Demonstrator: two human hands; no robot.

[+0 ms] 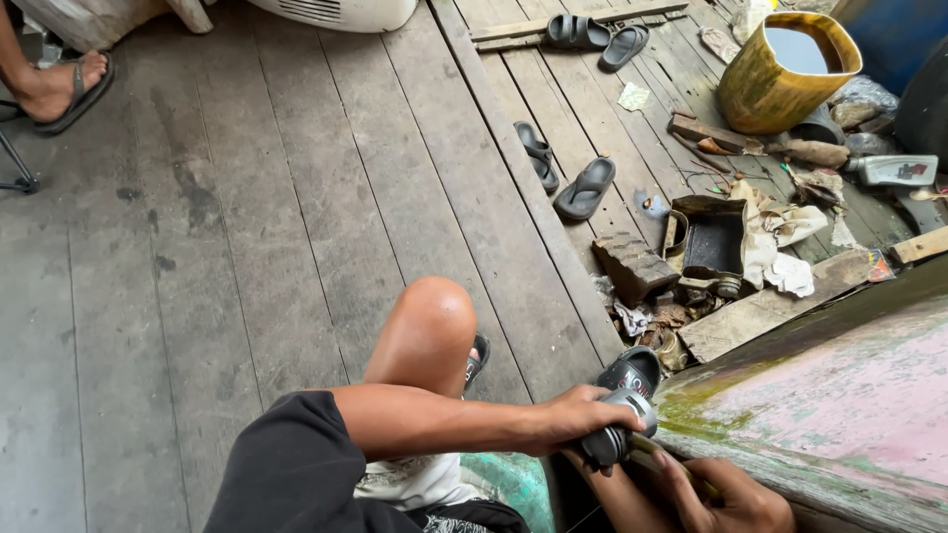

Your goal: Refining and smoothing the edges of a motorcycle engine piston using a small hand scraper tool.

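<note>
- Hands meet at the bottom edge of the view, right of centre, over the worn edge of a painted plank surface (839,395) with pink and green patches.
- Left hand (583,415) is clenched around the top of a small grey power tool (617,429), fingers wrapped over its rounded body.
- Right hand (726,498) sits lower and to the right, its grip closed on a thin, yellowish stick-like part (660,456) that runs from the tool toward the bottom right corner; what this part is cannot be told.
- Long axis of the tool runs roughly from upper right to lower left, with its dark end pointing down and left, just beside the plank surface's edge.
- Bare knee (430,316) of the same person rises just left of the hands, above a dark sleeve.
- Black sandal (632,370) lies on the wooden floor (247,247) just above the tool.
- Farther up the floor lie two grey sandals (568,173), a wooden block (634,265) and a black rectangular tray (713,242) among crumpled rags.
- Yellow bucket (785,74) holding water stands near the top right corner.
- Another person's foot (64,84) in a sandal shows at the top left edge.
</note>
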